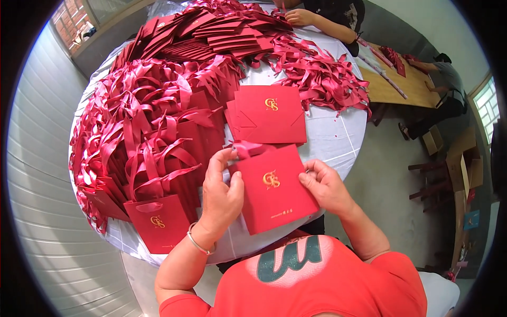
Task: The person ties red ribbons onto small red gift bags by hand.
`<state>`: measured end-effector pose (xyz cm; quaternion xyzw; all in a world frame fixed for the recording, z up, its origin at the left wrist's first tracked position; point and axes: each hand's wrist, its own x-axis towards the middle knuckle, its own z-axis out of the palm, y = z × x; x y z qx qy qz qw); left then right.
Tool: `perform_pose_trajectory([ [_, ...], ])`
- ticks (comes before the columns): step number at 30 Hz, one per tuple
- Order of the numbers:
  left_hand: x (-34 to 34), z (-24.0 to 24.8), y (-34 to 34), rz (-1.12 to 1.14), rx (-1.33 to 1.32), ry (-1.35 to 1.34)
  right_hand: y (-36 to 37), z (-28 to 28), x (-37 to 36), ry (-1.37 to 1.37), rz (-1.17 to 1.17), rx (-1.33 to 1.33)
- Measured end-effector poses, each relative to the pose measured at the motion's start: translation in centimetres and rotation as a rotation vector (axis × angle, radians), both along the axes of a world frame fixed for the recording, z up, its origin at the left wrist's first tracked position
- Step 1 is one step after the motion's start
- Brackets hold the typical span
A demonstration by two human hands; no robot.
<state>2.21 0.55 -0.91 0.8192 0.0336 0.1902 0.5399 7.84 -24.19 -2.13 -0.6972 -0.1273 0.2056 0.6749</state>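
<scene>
A red bag [280, 206] is held between both hands at the surface's [340, 140] near edge, its ribbon [254, 148] side facing a stack [274, 119] just beyond. The left hand's [217, 196] grip closes on its upper-left corner; the right hand's [328, 187] pinches the right edge.

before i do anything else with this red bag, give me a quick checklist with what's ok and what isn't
1. Right hand on the red bag: ok, thumb over its right edge.
2. Left hand gripping firmly: cannot tell; its fingers are by the ribbon, the thumb at the bag's left edge.
3. Ribbon at the bag's top edge: ok. Both ends secured: cannot tell.
4. Gold emblem facing up at you: ok.
5. Bag apart from the stack of flat bags: not ok, its top overlaps the stack in this view; contact unclear.
6. Co-worker's hand away from your bag: ok, across the table.
</scene>
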Motion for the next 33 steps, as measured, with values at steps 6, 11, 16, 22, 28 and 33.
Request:
perform_pose_trajectory([
  [6,0.7,1.5,-0.8,-0.140,0.424,-0.359,0.3,1.8,-2.0,-0.155,0.089,-0.368],
  [11,-0.4,0.6,-1.2,-0.226,0.621,-0.207,0.5,3.7,-1.5,-0.449,0.200,-0.655],
  [16,-0.4,0.9,-1.7,-0.205,0.684,-0.200,-1.1,2.0,6.4,-0.873,-0.217,-0.563],
  [22,0.1,0.6,-1.4,-0.246,0.632,-0.177,-0.6,1.1,15.6,-1.184,-0.284,-0.583],
  [28,0.1,0.5,-1.2,-0.228,0.599,-0.157,-0.3,1.6,15.9,-1.216,-0.239,-0.917],
  [33,-0.4,1.4,-1.5,-0.172,0.458,-0.213,-1.1,4.6,11.3,-1.084,-0.246,-0.199],
])
